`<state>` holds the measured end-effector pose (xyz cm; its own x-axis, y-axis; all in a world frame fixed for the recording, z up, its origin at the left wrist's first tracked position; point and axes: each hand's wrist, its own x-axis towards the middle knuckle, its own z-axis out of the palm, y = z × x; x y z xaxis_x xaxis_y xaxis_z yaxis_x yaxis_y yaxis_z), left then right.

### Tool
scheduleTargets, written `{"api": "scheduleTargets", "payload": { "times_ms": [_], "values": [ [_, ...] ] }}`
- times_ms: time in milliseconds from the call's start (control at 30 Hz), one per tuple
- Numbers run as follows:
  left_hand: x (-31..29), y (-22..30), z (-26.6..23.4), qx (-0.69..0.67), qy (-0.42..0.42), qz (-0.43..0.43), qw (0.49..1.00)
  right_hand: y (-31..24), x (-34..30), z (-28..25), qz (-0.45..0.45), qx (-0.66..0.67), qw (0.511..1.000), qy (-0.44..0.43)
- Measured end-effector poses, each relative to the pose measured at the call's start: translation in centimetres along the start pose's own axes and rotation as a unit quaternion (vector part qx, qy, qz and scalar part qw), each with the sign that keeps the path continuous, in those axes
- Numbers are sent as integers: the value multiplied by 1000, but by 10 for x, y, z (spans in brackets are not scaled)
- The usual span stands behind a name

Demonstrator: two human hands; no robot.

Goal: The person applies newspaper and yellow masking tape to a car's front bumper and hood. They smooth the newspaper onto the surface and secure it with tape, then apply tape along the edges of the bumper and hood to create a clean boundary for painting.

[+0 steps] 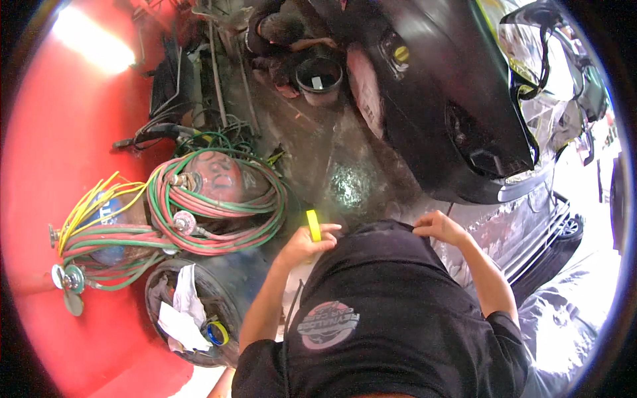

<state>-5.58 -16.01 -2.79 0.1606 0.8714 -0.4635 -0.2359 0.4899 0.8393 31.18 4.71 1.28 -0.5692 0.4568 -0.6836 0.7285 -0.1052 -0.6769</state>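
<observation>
My left hand [306,247] is closed around a narrow yellow ring, which looks like a roll of masking tape [314,226], seen nearly edge-on. Its index finger points toward the black cloth at my waist. On the other side, my right hand [443,227] pinches the edge of my black shirt [391,292] near the hem. Just ahead to the right is a black car bumper [431,113] with a yellow round cap on it.
Coiled red and green hoses [265,225] hang over gas cylinders at left. Below them a drum [225,285] holds white paper and a blue-yellow ring. A co-worker [282,33] crouches at the far side by a bucket [320,89]. Plastic sheeting [564,331] lies at right.
</observation>
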Motion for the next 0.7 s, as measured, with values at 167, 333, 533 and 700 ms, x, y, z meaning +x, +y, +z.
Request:
{"api": "scheduleTargets", "payload": {
  "times_ms": [167, 333, 533, 700],
  "values": [
    [11, -12, 1, 176, -30, 58, 982, -3, 17, 27, -112, -21, 984, 137],
    [12, -24, 5, 180, 28, 40, 982, 17, 26, 39, -107, 62, 973, 197],
    [56, -71, 6, 286, 172, 80, 939, 144, 35, 38, -93, -101, 975, 177],
    [70, -75, 26, 302, 80, 87, 946, 247, -2, 60, 24, 46, 990, 134]
  ]
}}
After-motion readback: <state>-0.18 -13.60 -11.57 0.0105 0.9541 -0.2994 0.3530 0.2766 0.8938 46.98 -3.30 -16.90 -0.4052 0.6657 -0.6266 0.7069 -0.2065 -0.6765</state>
